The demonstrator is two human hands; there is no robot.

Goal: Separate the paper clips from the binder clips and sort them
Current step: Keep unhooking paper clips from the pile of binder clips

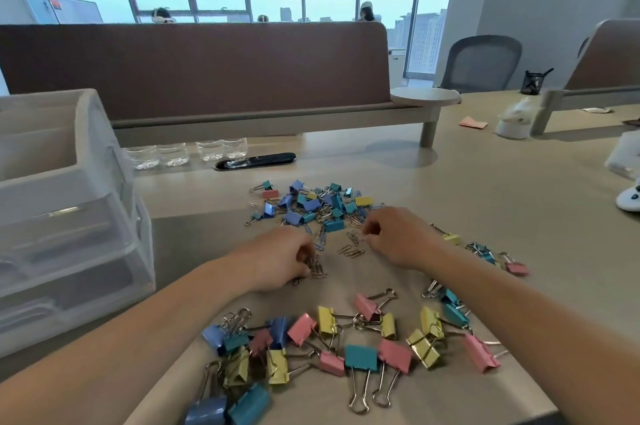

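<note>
nearby — teal binder clip, handles nearward

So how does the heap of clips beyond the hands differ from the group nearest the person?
The far heap is packed tight; the near group is spread out. The far heap mixes binder clips with paper clips; the near group shows only binder clips. The far heap is mostly blue and teal; the near group has many pink and yellow ones. Both lie on the table.
</note>
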